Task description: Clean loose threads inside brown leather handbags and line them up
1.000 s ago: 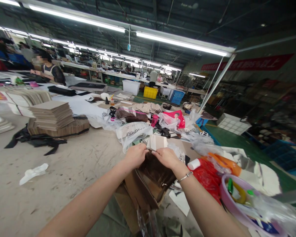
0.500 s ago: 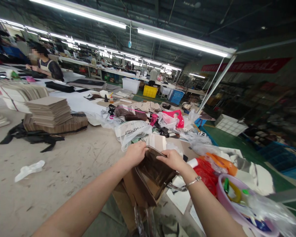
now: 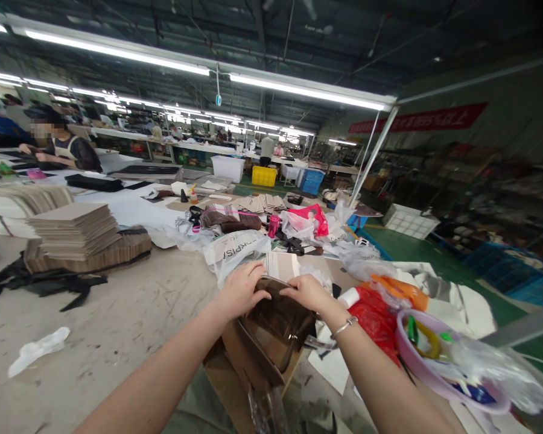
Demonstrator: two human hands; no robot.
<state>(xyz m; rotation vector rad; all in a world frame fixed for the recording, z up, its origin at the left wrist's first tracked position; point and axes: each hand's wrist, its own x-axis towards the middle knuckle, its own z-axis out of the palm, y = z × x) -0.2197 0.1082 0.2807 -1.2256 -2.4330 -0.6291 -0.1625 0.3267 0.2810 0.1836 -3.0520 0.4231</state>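
A brown bag (image 3: 278, 322) stands mouth-up in front of me on a piece of brown board (image 3: 221, 383), its shiny dark inside showing. My left hand (image 3: 241, 292) is at the far left corner of the bag's rim, thumb inside and fingers over the outside. The right side of that same rim is pinched between the thumb and fingers of my right hand (image 3: 311, 293). Clear plastic-wrapped strips (image 3: 265, 407) hang at the bag's near side. Just beyond the hands lies a stack of pale cards (image 3: 282, 265).
Stacks of grey-brown board (image 3: 75, 232) stand left on the worktable (image 3: 131, 337), near a white scrap (image 3: 38, 349). A printed plastic bag (image 3: 235, 247) and other clutter lie ahead. At right are a red plastic bag (image 3: 373, 319) and a purple basin (image 3: 400, 346). A person (image 3: 67, 144) works far left.
The view has shifted a little. My left thumb has moved away from its fingers and now reaches into the bag's mouth. My right hand keeps its pinch on the rim.
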